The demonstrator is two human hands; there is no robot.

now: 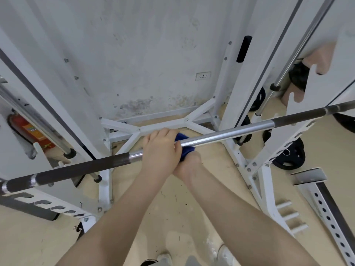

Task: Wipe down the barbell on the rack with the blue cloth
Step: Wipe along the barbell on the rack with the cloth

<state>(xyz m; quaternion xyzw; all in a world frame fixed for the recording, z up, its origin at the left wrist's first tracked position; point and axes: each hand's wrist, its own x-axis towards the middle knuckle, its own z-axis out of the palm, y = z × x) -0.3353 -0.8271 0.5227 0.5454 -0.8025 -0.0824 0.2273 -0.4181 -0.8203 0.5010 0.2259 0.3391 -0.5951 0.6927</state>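
At the far left of the frame a red fire extinguisher (28, 131) stands against the wall behind the white steel squat rack (104, 143), whose left upright slants from the upper left toward the centre. The long steel barbell (230, 134) crosses the whole frame from lower left to upper right, lying on the rack; its dark knurled sections sit at the left and right, and the bright chrome stretch runs through the middle.

Just left of centre, the left hand (161, 148) lies over the top of the bar, fingers curled down around it. Touching it from below and to the right, the right hand (189, 166) comes up under the bar, its fingers wrapped in the blue cloth (185, 147). The cloth is bunched around the chrome part at the centre of the frame, showing above and below the bar between the 2 hands. How tightly each grip closes cannot be told.

At the right, black weight plates (290, 156) hang on the rack's pegs near the beige floor (221, 189), and a loose white perforated steel arm (326, 204) lies at the lower right.
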